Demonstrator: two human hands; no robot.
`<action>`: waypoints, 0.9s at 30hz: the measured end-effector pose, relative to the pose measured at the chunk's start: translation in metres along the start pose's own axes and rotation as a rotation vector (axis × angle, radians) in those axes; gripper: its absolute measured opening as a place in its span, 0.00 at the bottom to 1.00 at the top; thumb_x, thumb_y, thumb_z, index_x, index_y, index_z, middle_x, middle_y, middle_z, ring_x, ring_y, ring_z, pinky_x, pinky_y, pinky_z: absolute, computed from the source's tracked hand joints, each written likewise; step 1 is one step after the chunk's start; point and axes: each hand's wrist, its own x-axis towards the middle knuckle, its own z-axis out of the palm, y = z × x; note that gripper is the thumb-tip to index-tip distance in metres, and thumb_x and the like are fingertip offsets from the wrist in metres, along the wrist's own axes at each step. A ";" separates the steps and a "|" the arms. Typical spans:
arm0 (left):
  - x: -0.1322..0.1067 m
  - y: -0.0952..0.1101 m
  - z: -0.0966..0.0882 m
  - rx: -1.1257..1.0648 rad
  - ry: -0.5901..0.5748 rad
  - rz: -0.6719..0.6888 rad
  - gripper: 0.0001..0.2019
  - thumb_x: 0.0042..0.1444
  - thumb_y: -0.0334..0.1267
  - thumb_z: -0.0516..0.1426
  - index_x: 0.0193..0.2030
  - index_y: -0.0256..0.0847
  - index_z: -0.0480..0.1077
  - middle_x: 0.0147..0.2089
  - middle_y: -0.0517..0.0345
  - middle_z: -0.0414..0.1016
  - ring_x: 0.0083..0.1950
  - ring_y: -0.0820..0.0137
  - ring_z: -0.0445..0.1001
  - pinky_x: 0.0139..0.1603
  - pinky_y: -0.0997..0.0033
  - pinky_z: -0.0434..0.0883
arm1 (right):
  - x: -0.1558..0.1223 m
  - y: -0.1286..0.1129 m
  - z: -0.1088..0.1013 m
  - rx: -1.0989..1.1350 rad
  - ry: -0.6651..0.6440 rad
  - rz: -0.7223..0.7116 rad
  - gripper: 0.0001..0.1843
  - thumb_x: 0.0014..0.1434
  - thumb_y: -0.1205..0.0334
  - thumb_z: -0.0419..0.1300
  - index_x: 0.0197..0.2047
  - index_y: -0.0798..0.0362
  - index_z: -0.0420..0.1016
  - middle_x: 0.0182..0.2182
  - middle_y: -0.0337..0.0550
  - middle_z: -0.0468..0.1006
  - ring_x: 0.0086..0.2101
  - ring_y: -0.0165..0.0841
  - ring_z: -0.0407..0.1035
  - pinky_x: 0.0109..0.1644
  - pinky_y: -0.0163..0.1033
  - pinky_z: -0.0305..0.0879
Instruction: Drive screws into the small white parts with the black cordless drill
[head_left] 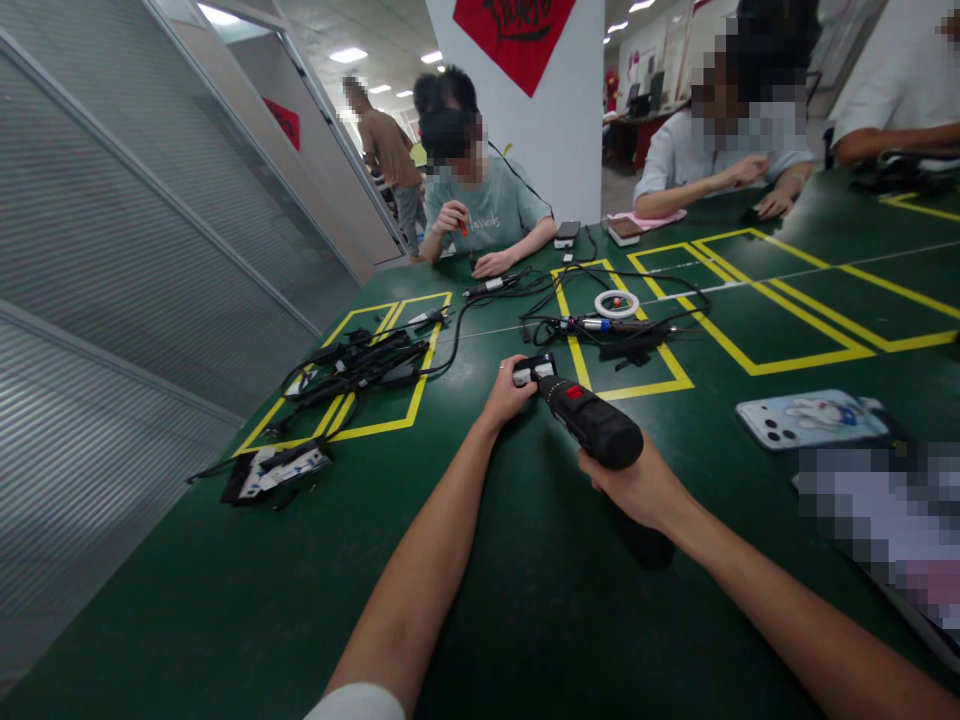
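Observation:
My right hand (637, 485) is wrapped round the grip of a black cordless drill (600, 425) with a red mark on its top. The drill points away from me and leftward, its front end at a small black-and-silver block (525, 372). I cannot tell whether the tip touches that block. My left hand (504, 398) grips the block from the left, fingers closed on it, just above the green table (420, 560). The block's exact kind is unclear, and the drill partly hides its near side.
Black cables and adapters (360, 370) lie at left beside a printed packet (281, 472). Ahead are a soldering iron (600, 325), a white ring (616, 304) and yellow tape outlines. A phone (814, 418) lies at right. Several people sit across the table.

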 end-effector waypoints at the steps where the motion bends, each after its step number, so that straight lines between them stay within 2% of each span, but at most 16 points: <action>1: 0.000 0.000 0.000 -0.001 0.001 -0.001 0.24 0.48 0.31 0.60 0.54 0.40 0.64 0.52 0.50 0.66 0.55 0.62 0.67 0.59 0.61 0.64 | 0.000 0.001 0.000 -0.001 0.002 0.004 0.13 0.50 0.65 0.60 0.42 0.52 0.72 0.29 0.42 0.76 0.34 0.38 0.72 0.35 0.41 0.67; 8: 0.001 -0.002 0.000 -0.009 0.000 -0.010 0.24 0.47 0.31 0.60 0.54 0.40 0.64 0.52 0.50 0.67 0.55 0.62 0.67 0.58 0.60 0.64 | 0.002 0.004 -0.001 0.001 -0.011 0.017 0.10 0.51 0.64 0.59 0.39 0.52 0.72 0.28 0.41 0.75 0.34 0.38 0.72 0.35 0.40 0.66; 27: 0.000 -0.001 0.001 -0.033 0.000 -0.029 0.24 0.47 0.30 0.60 0.53 0.39 0.64 0.52 0.50 0.66 0.54 0.62 0.67 0.58 0.61 0.65 | 0.000 0.001 0.000 -0.017 0.001 -0.009 0.17 0.50 0.65 0.60 0.45 0.52 0.72 0.30 0.42 0.77 0.34 0.38 0.72 0.35 0.40 0.66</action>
